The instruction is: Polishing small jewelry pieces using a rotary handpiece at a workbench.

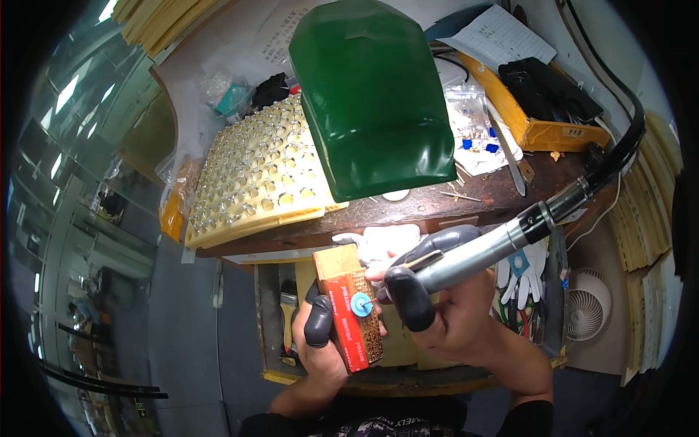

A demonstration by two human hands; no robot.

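Observation:
My left hand, a black cot on its thumb, is closed around a block. Bare wood shows at the block's top, a red printed wrap covers its front, and the right side is a bumpy gold-brown surface. My right hand, with black finger cots, grips a silver rotary handpiece that slants down from the upper right. A small light-blue disc on its thin shaft lies over the seam between the red wrap and the bumpy side. Whether the disc touches the block, I cannot tell.
A green lamp-like hood hangs over the bench. Left of it sits a cream tray with many glinting ring-shaped pieces. Tweezers and small bags lie right. Below, an open drawer holds a brush and white gloves. A fan stands right.

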